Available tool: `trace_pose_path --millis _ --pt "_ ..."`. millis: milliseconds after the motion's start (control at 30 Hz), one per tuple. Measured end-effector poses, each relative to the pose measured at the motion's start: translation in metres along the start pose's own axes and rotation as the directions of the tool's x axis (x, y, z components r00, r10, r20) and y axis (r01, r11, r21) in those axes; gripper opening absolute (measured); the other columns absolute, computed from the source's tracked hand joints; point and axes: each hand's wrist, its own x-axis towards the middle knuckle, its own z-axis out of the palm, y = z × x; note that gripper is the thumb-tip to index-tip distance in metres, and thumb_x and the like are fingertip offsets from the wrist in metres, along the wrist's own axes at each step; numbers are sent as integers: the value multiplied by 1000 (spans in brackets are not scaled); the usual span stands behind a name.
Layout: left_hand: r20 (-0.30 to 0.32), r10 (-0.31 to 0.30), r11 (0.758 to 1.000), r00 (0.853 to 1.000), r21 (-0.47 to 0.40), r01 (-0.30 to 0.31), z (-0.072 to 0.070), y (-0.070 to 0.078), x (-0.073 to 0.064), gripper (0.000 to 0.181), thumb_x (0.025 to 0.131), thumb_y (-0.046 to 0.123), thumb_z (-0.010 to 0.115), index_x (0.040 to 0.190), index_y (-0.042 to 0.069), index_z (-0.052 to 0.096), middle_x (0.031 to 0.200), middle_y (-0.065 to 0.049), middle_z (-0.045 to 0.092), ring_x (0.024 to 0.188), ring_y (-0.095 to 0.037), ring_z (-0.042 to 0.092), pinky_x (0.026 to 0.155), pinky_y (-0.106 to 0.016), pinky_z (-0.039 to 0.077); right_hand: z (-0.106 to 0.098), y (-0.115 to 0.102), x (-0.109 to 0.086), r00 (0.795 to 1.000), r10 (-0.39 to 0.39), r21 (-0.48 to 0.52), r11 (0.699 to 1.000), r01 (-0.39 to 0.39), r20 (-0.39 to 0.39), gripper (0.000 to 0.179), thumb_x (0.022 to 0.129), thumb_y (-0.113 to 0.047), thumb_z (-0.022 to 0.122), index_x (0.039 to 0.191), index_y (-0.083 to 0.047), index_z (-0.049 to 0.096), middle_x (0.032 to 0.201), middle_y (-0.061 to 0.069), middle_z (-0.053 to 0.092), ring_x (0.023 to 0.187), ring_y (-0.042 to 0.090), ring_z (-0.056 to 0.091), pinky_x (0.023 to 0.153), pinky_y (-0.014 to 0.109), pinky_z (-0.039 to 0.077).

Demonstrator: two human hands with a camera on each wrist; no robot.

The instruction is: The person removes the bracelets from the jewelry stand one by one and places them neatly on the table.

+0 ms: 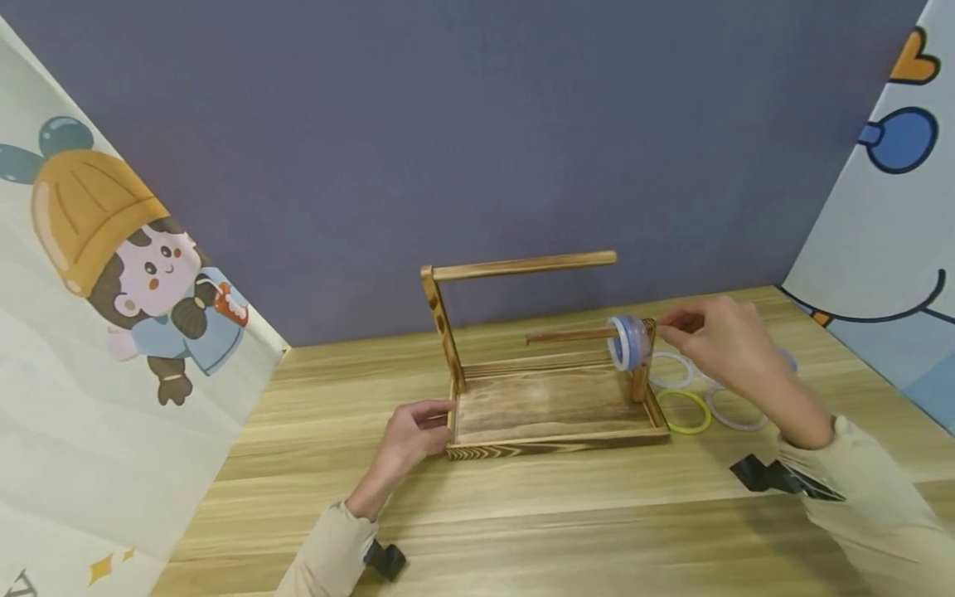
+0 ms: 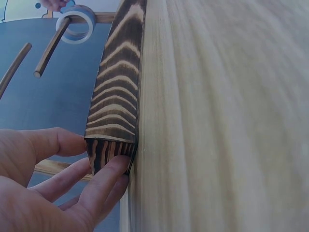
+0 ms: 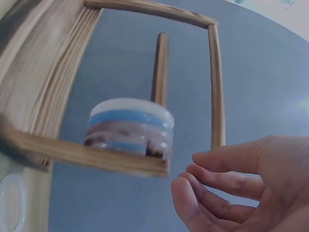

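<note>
A wooden display rack (image 1: 548,406) with a shallow tray base stands on the table, and two round rods reach across above it. My left hand (image 1: 413,429) holds the tray's left end, its fingers at the dark-striped corner (image 2: 110,150) in the left wrist view. Several bangles (image 1: 632,342), white, blue and purplish, hang on the lower rod (image 1: 570,336) close to the right post. Just right of that post is my right hand (image 1: 719,336). Its fingers are loosely bent with nothing between them, apart from the bangles (image 3: 128,125) in the right wrist view.
Right of the rack, loose bangles lie on the table: a yellow one (image 1: 707,412), white and pale ones, and a blue one (image 1: 788,360) partly behind my right forearm. The upper rod (image 1: 522,267) ends free at its right. A dark grey panel (image 1: 477,149) stands behind.
</note>
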Motion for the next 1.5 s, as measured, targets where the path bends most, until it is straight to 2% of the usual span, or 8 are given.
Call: trace_pose_path --millis 233,500,800,900,1067,1133,1333,1500 --pt "-6 -5 1000 1000 -10 5 1 -1 2 45 78 -6 67 124 -8 65 122 -28 65 111 -38 64 80 -34 60 5 -16 10 998 -57 21 998 57 -9 13 91 -15 71 94 -4 77 83 7 74 71 24 69 57 38 54" --pt "-11 -5 1000 1000 -12 5 1 -2 2 46 78 -7 67 124 -8 64 121 -29 65 111 -39 64 80 -34 60 13 -33 15 998 -63 28 998 63 3 12 92 -12 69 95 -3 76 83 8 74 72 23 68 61 42 55" --pt "18 12 1000 1000 -6 -12 -5 0 -11 46 77 -7 66 124 -8 65 122 -28 64 112 -40 63 81 -35 60 27 -56 -5 1000 -4 -104 995 3 -9 20 93 -11 66 102 7 70 79 17 70 50 16 54 41 31 41" --pt "33 9 1000 999 -10 -9 -7 1 -16 46 78 -7 66 124 -7 65 122 -28 64 112 -39 63 80 -34 60 30 -61 -14 999 -15 -156 988 10 -30 22 93 -12 66 102 8 69 75 16 68 45 16 51 39 32 39" --pt "37 23 1000 999 13 -23 -10 -1 -20 47 77 -6 66 124 -8 64 123 -29 64 112 -40 63 80 -35 60 35 -65 -23 996 -54 -239 970 36 -72 21 89 -12 71 95 6 64 71 17 65 51 27 57 41 41 46" --pt "39 23 1000 999 12 -24 -10 -1 -20 47 78 -6 66 124 -8 64 122 -29 64 112 -40 63 80 -35 60 38 -65 -24 994 -64 -262 964 40 -86 19 87 -11 72 90 4 61 66 15 62 50 28 56 39 41 44" --pt "47 18 1000 999 4 -18 -10 0 -21 45 79 -6 67 124 -8 64 122 -28 65 111 -40 63 79 -34 59 44 -68 -26 985 -87 -303 952 39 -147 18 84 -4 65 73 -3 52 54 8 47 44 25 45 35 36 35" --pt "41 21 1000 999 7 -21 -10 0 -21 45 79 -6 66 123 -8 65 121 -28 65 112 -40 63 79 -33 59 46 -70 -27 981 -102 -308 950 48 -163 16 81 2 59 68 -4 51 53 6 44 45 23 42 35 35 34"
